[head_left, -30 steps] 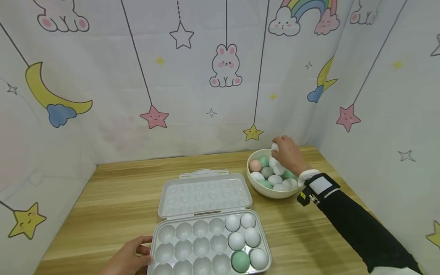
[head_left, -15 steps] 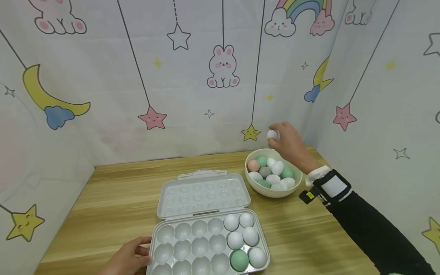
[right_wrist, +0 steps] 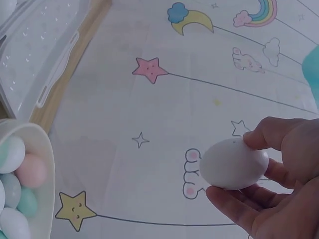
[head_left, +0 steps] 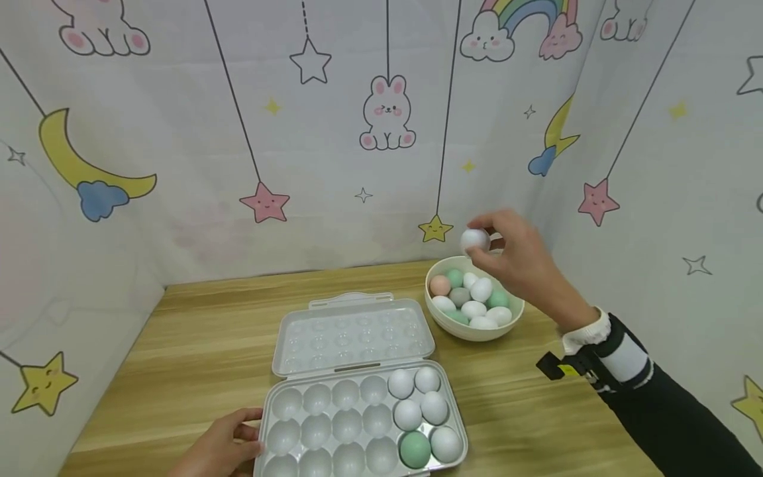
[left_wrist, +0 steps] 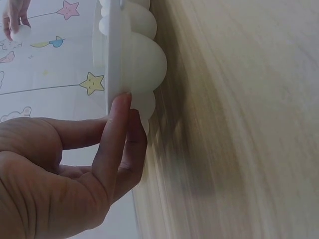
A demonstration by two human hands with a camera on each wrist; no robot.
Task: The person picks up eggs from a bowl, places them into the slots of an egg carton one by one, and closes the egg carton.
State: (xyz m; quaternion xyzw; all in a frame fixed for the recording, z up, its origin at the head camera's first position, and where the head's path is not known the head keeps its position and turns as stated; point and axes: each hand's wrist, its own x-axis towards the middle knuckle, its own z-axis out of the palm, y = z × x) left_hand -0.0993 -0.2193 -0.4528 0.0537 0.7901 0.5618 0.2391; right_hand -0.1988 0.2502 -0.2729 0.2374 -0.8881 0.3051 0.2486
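Note:
My right hand [head_left: 515, 255] pinches a white egg [head_left: 474, 241] between thumb and fingers, above the back rim of a cream bowl [head_left: 438, 319]. In the right wrist view the same egg [right_wrist: 233, 164] lies across the fingertips. Green, white, grey and peach eggs [head_left: 440, 285] fill the bowl. My left hand [head_left: 223, 444] grips the left edge of a white plastic egg box [head_left: 363, 368]; the left wrist view shows its fingers [left_wrist: 118, 117] at the rim. Several white eggs [head_left: 408, 415] and one green egg [head_left: 415, 450] sit in its two right-hand columns. The other visible cups [head_left: 348, 427] hold nothing.
The egg box's lid [head_left: 354, 336] lies folded back towards the wall, close to the bowl. A wooden tabletop [head_left: 197, 344] carries everything. Printed cloth walls [head_left: 334, 245] stand behind the table and at both sides.
My right hand has lifted the white egg out of the bowl, and its wrist has swung to the right. The left hand stays at the egg box's edge.

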